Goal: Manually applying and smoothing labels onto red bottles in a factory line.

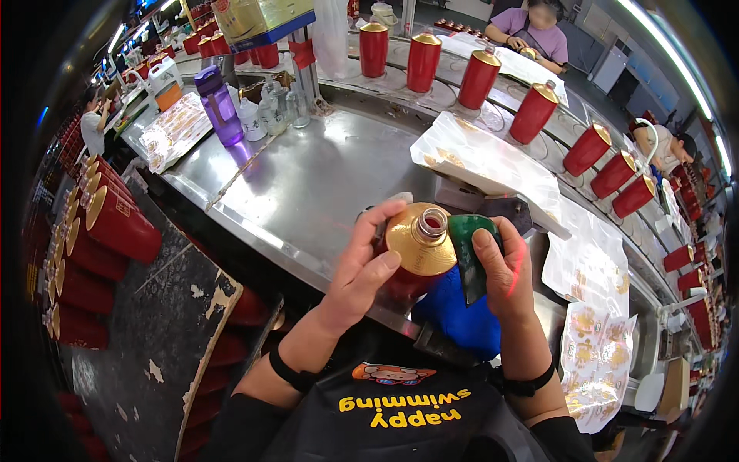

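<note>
A red bottle [422, 250] with a gold shoulder and an uncapped clear glass neck stands upright before me, at the near edge of the metal bench. My left hand [356, 276] is wrapped around its left side, thumb toward the gold shoulder. In my right hand [509, 273] is a dark green, flat scraper [467, 235], pinched between thumb and fingers. The scraper's edge lies against the bottle's right side. Below it, a bright blue cloth [460, 312] is partly covered by my right hand and the bottle.
Gold-printed sticker sheets [586, 258] lie to the right. Red bottles [477, 77] line a curved conveyor beyond. More bottles [123, 223] crowd a worn board at left. A purple drink bottle [221, 108] and small clear bottles stand at the bench's far left. A person [531, 35] works across the conveyor.
</note>
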The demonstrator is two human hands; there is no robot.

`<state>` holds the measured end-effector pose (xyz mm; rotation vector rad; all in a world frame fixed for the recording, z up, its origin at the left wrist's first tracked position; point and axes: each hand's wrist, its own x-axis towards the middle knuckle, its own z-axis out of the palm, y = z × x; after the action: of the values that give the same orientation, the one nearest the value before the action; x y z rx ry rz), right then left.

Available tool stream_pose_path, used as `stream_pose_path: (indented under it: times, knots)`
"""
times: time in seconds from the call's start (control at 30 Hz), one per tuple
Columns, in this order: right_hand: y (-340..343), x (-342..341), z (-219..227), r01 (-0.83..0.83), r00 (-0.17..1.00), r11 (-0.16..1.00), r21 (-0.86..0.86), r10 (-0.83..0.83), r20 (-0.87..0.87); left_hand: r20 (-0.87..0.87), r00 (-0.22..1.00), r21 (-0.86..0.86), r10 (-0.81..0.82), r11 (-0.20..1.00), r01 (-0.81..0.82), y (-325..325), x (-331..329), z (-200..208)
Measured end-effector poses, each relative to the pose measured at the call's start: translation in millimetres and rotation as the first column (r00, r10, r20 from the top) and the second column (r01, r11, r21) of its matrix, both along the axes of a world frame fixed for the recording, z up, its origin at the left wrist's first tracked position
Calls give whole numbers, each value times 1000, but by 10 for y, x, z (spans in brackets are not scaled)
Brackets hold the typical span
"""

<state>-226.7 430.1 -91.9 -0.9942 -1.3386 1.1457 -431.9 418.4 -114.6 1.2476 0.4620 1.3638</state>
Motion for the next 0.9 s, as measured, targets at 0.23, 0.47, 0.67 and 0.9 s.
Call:
stream_pose_path:
  times: [0.23,0.47,0.67,0.9]
  knots:
    - [-18,2,-12,-11,1000,1000,-17,11,12,28,1000,-37,8,999,-7,-50,31,70]
    - [-24,3,-18,19,999,1000,22,-19,27,-310,910,231,274,951,-208,-37,88,-17]
    - [2,65,442,-184,824,642,744,-312,473,-441,801,296,404,908,-295,1,72,-81]
    - [-8,72,757,-627,658,588,511,50,751,-416,841,247,347,933,-262,64,42,-84]
